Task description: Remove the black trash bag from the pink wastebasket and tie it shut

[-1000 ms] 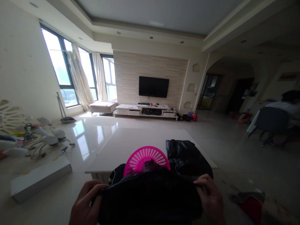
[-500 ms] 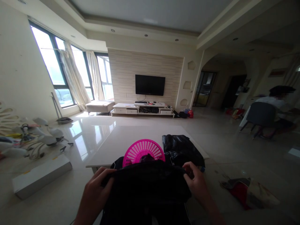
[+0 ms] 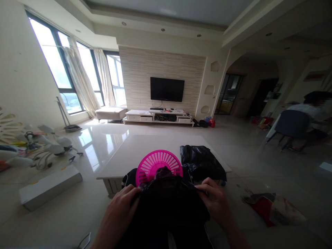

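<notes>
My left hand [image 3: 120, 207] pinches the left part of the upper edge of a black plastic bag [image 3: 168, 199]. With its fingers closed on the same edge, my right hand [image 3: 214, 197] grips the right part. The bag hangs dark between my hands over my lap, and its folds are hard to make out. Just beyond it is a pink slotted plastic basket [image 3: 147, 164], its near side hidden by the bag. A crumpled dark bit of the bag's edge stands up in front of the basket.
A low white table [image 3: 116, 162] lies ahead, with more black plastic [image 3: 199, 160] on its right side. A long white box [image 3: 52, 188] is on the floor at left. Red and pale cloth [image 3: 272, 209] lies at right. A person [image 3: 308, 110] sits on a dark chair farther off.
My hands have come closer together, and the bag's upper edge between them is now slack and bunched up in the middle. The view has shifted slightly.
</notes>
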Demonstrator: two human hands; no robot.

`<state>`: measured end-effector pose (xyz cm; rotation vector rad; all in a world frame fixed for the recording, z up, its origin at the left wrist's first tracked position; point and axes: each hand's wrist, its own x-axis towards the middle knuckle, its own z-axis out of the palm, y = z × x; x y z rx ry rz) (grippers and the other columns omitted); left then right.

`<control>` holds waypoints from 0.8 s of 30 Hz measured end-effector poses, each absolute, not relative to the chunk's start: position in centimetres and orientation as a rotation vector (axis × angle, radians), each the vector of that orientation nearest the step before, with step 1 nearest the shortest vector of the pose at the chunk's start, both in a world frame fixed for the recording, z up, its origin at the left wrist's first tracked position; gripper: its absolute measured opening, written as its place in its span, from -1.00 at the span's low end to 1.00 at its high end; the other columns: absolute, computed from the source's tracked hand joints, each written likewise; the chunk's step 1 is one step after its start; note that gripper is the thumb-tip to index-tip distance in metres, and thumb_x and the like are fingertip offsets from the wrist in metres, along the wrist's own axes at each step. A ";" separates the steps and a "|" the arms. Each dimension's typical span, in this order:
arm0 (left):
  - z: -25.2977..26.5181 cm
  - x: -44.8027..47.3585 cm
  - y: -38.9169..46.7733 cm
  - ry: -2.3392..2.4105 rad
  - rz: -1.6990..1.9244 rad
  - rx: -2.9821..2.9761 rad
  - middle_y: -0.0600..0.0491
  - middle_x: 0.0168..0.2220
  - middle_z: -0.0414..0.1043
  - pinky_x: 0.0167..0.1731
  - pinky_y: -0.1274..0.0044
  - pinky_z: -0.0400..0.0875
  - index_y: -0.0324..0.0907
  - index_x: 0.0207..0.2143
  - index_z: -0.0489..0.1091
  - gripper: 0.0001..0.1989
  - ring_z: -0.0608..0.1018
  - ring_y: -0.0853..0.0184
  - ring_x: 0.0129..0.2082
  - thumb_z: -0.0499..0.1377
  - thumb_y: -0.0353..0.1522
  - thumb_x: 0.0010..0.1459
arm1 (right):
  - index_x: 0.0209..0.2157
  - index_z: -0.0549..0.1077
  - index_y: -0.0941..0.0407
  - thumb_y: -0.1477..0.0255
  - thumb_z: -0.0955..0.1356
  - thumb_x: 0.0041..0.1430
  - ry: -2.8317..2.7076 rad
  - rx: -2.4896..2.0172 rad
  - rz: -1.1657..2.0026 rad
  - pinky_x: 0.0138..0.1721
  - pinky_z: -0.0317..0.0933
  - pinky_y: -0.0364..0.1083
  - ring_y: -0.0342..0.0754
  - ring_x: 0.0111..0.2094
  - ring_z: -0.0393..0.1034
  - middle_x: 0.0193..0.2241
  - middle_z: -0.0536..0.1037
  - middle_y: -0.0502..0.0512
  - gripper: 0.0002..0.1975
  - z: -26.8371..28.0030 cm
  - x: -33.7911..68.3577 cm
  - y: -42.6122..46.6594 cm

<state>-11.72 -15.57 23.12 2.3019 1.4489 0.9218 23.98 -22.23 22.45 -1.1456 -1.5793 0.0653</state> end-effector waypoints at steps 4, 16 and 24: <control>24.4 -12.2 -16.5 1.494 1.413 2.174 0.04 -0.25 0.55 -0.30 0.43 0.49 -0.05 -0.20 0.60 -0.82 0.60 0.24 -0.33 0.19 -0.25 0.32 | -0.26 0.66 0.05 0.21 0.42 0.32 -1.418 -1.418 0.192 -0.45 0.23 -0.13 -0.11 -0.49 0.35 -0.46 0.53 0.01 -0.77 22.3 24.8 -22.2; 23.8 -15.5 -16.7 1.481 1.196 2.112 -0.06 0.03 0.56 -0.05 0.28 0.62 -0.04 0.12 0.44 -0.45 0.64 0.06 0.01 0.37 -0.11 0.10 | -0.45 0.54 0.08 -0.15 0.24 0.28 -1.166 -1.707 0.502 -0.30 0.24 0.01 0.19 -0.29 0.49 -0.46 0.60 0.15 -0.39 20.6 26.0 -21.0; 20.4 -19.2 -16.8 1.514 1.091 1.559 0.15 -0.33 0.53 -0.49 0.53 0.51 -0.07 0.03 0.43 -0.54 0.68 0.25 -0.44 0.33 -0.22 0.06 | -0.26 0.66 0.07 -0.20 0.32 0.23 -1.118 -1.669 0.959 -0.23 0.42 0.07 0.25 -0.13 0.58 -0.23 0.72 0.21 -0.38 19.4 27.1 -21.3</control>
